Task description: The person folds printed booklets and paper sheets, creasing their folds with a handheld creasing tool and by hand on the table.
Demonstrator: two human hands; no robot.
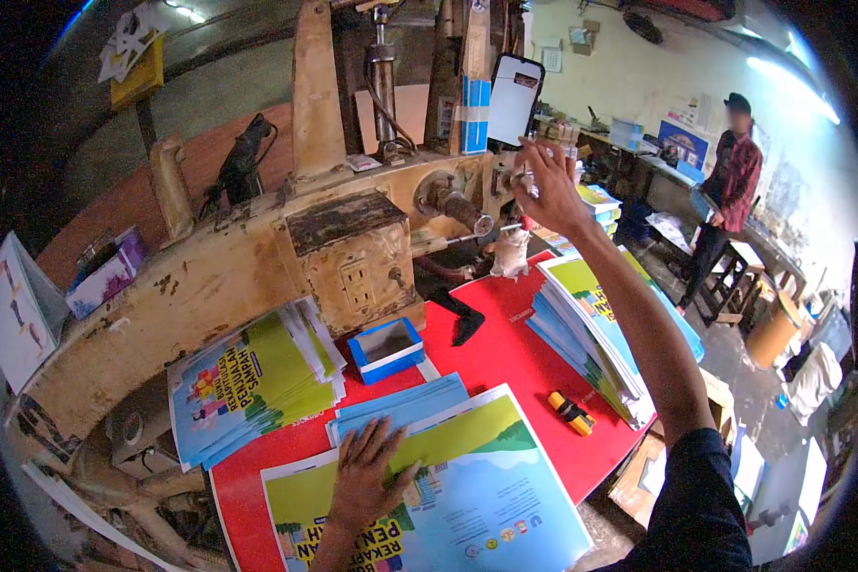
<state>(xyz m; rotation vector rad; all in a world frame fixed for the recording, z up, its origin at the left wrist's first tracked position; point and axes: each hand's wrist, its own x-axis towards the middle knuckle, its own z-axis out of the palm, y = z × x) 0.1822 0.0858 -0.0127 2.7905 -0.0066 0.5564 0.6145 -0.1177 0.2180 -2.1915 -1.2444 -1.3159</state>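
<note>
My left hand [367,481] lies flat, fingers spread, on a large printed cover sheet [486,486] in blue and green with yellow lettering. Just beyond it, a small stack of light blue sheets [405,405] is partly covered by the cover. My right hand [551,191] is raised at the machine, its fingers apart and slightly bent. Its fingertips are right by the lower edge of a phone [517,100] with a mostly white screen, propped upright. Below that hand, a wrapped whitish bundle [510,253] hangs beside the machine's metal shaft [458,208].
On the red tabletop [477,357] are a blue open box [386,350], a yellow-and-black cutter [571,413], and stacks of printed covers at left [257,381] and right [591,324]. The heavy beige machine [348,253] borders the far side. Another person [734,181] stands at back right.
</note>
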